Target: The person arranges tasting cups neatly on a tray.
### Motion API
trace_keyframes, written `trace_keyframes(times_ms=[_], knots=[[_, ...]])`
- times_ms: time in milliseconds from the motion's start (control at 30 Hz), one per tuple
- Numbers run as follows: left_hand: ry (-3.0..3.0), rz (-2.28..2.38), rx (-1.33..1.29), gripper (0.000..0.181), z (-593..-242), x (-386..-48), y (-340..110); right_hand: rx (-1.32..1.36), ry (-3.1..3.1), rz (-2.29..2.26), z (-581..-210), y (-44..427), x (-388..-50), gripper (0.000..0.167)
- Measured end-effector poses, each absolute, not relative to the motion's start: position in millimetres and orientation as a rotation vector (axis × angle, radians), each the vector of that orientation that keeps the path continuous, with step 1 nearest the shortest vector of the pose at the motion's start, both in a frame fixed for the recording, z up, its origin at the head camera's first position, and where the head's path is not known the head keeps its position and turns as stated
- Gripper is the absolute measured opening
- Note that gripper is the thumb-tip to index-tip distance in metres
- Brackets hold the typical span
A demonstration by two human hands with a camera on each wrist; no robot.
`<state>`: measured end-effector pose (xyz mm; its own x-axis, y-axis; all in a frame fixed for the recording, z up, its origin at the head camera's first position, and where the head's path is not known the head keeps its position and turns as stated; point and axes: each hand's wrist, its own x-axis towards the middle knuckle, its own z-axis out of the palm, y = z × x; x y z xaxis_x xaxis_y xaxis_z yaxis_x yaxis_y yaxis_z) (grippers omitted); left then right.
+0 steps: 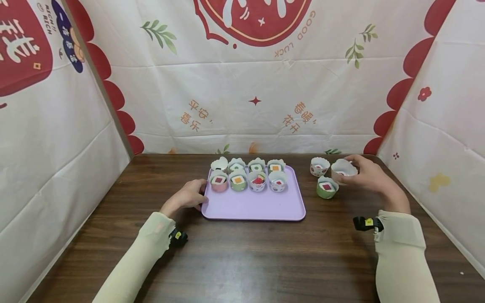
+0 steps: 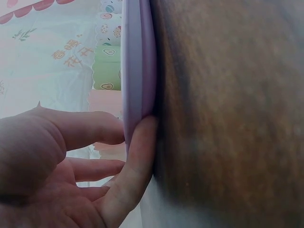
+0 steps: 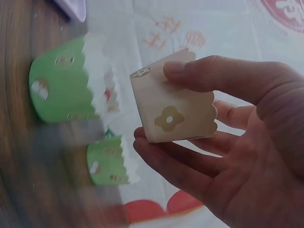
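- From here the right hand (image 1: 364, 173) holds a pale paper cup (image 3: 178, 105) near two other cups (image 1: 326, 188) on the table (image 1: 246, 261), right of the tray (image 1: 254, 207); a light, level grip should spare its wall.
- The left hand (image 1: 187, 195) pinches the tray's left edge; gentle, steady pressure should protect the cups on it (image 1: 238, 183).

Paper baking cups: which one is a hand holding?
The pale cup with the flower print, gripped by the right hand; no other cup is held.
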<state>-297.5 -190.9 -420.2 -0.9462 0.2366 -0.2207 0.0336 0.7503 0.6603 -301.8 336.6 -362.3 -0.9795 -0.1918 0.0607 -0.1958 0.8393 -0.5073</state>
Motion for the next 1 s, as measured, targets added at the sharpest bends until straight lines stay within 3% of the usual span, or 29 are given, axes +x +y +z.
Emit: trace_keyframes(times_ms=[567, 733, 1000], knots=[[2.677, 1.053, 0.268, 0.056, -422, -297, -197, 0.550, -2.907, 0.879, -334, 269, -288, 0.066], [2.670, 1.063, 0.275, 0.056, -423, -298, -197, 0.592, -2.936, 0.902, -337, 241, -288, 0.069], [2.667, 1.082, 0.276, 0.055, -424, -298, -196, 0.791, -2.862, 0.888, -351, 192, -289, 0.056]])
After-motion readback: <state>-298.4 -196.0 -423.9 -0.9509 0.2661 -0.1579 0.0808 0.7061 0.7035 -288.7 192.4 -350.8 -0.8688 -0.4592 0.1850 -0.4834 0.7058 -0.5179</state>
